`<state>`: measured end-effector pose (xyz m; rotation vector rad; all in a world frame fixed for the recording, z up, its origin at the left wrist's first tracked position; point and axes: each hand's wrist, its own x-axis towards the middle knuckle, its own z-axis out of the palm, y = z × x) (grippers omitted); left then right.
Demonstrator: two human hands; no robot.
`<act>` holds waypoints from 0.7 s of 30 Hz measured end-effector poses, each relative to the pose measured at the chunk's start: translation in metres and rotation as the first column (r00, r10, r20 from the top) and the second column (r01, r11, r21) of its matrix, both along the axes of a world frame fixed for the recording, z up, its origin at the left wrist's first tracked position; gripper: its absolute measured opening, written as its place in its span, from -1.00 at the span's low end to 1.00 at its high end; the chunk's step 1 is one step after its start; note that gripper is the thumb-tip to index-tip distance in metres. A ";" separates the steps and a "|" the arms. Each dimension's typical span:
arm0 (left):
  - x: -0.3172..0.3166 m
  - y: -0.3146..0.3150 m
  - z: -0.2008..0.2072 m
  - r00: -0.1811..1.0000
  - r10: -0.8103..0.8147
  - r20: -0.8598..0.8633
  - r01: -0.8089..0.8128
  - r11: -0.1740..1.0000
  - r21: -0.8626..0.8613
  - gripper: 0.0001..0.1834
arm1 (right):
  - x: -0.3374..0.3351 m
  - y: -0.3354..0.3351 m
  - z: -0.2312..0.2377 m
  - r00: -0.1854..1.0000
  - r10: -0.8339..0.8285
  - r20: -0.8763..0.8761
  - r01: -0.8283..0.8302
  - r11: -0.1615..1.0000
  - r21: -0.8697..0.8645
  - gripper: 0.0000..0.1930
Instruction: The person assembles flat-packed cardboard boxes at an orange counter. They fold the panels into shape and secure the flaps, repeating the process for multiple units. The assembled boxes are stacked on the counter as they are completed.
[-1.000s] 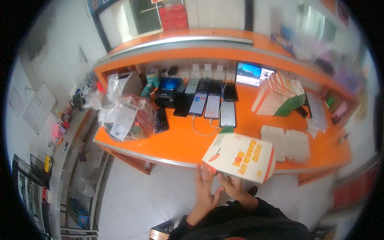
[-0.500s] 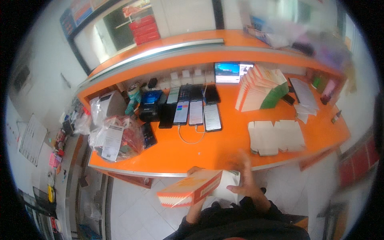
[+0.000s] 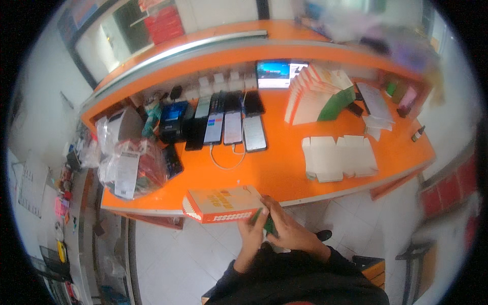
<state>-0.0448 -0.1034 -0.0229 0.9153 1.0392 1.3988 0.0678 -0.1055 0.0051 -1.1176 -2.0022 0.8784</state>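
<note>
A cream and orange cardboard box is held in front of me at the table's near edge, its long side facing me. My left hand is closed around its right end, thumb up against a green end flap. My right hand presses the same end from the right, with its fingers bent over the green part. The hands hide most of that end. Flat unfolded cartons lie in a pile on the orange table, beyond my right hand.
The orange table also holds a leaning stack of flattened boxes, several phones with cables, a card terminal, a plastic-wrapped parcel, a screen and papers. A small bottle lies far right.
The box has turned and risen toward the table edge. My right hand, spread and blurred before at a white open end, now presses on that end, where green shows. The view has shifted slightly.
</note>
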 end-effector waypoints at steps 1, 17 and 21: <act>-0.007 0.004 0.003 0.999 -0.018 0.032 0.017 0.999 0.043 -0.77 | 0.002 -0.002 -0.001 1.000 -0.006 -0.028 0.004 0.999 -0.043 -0.28; -0.010 -0.029 0.012 0.961 0.277 0.016 -0.277 0.958 0.071 -0.72 | -0.023 -0.003 0.018 0.938 -0.241 -0.248 0.308 0.910 0.279 -0.78; -0.012 -0.033 0.008 0.968 0.241 -0.066 -0.231 0.964 0.129 -0.71 | -0.032 -0.004 0.018 0.911 -0.246 -0.330 0.339 0.903 0.263 -0.88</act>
